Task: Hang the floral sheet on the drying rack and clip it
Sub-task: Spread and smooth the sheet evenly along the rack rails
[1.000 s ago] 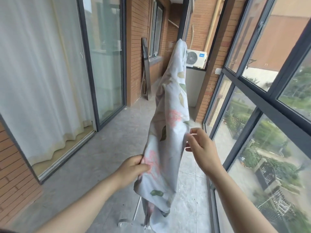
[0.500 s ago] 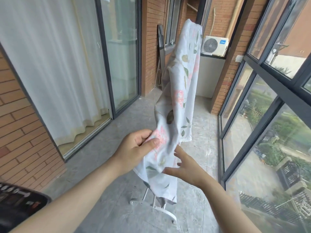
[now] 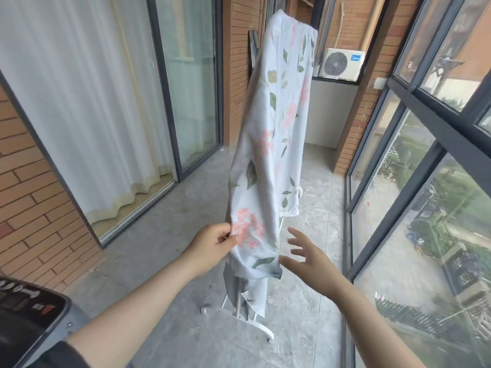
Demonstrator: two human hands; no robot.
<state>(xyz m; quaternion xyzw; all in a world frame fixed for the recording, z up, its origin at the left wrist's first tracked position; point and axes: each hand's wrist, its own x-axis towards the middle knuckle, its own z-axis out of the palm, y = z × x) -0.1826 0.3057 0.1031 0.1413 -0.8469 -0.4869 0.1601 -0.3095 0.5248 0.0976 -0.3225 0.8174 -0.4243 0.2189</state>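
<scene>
Now, floral sheet [image 3: 268,155]: draped over the top of the drying rack, it hangs in a long narrow fall with its lower end bunched just above the floor.
Drying rack [image 3: 255,324]: mostly covered; only its white foot and thin legs show under the cloth.
Left hands' share: the left hand [image 3: 212,241] pinches the sheet's near edge at a pink flower, thumb on top, as it did half a second ago.
Right hand [image 3: 308,257]: released, fingers spread, just beside the lower folded corner. Whether the thumb tip touches the cloth I cannot tell. One second ago it pinched the sheet's far edge higher up.
Clips: none seen on the sheet.
Floor [image 3: 172,208]: grey tiles, and more of them show beneath the rack than before.
Left side: white curtain [image 3: 79,102] behind a glass door, brick wall beside it.
Right side: dark-framed windows [image 3: 425,166].
Far end: air-conditioner unit [image 3: 341,63].
Bottom left corner: a dark device [image 3: 26,314], larger in view than half a second ago.
</scene>
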